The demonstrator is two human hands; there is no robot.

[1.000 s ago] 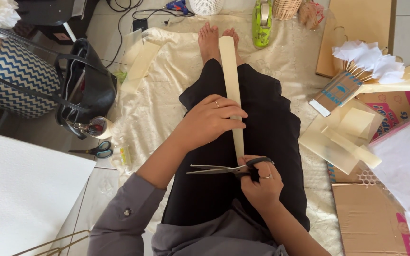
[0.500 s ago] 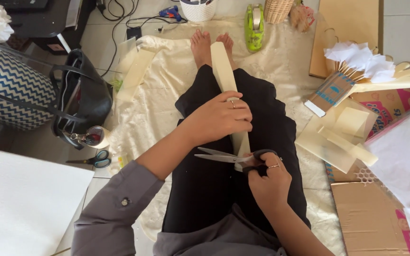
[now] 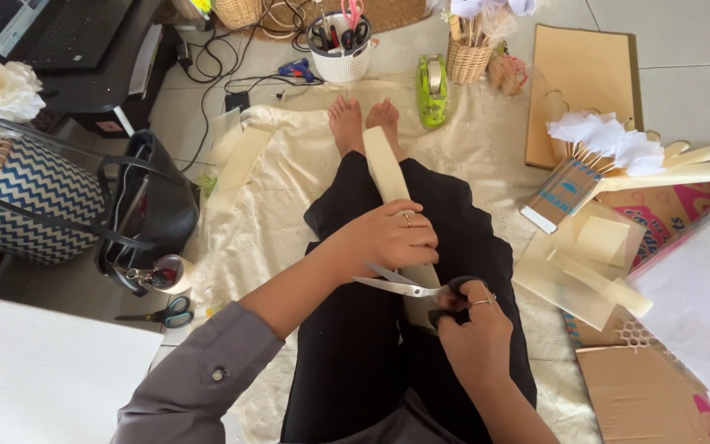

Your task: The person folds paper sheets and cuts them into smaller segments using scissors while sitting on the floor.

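Seated on a cream cloth (image 3: 486, 156), black-trousered legs (image 3: 454, 247) stretched toward a green tape dispenser (image 3: 432, 89). Along the legs, a long cream strip (image 3: 386, 168), far end near the feet, near end under the hands. Left of the legs, a black bag (image 3: 154, 210) beside a zigzag basket (image 3: 30, 201), with small blue-handled scissors (image 3: 166, 314) on the floor below. Right of the legs, flat cardboard (image 3: 585, 74), pale sheets (image 3: 585, 263) and white feathery pieces (image 3: 610, 140).

Left hand (image 3: 388, 238) pressed down on the strip at mid-leg, fingers curled over it, gripping it flat. Just nearer the body, right hand (image 3: 474, 333) clenched through the black handles of the scissors (image 3: 408, 286), 2 blades parted and pointing left, across the strip directly below the left hand. Strip passing between the 2 hands, touching both.
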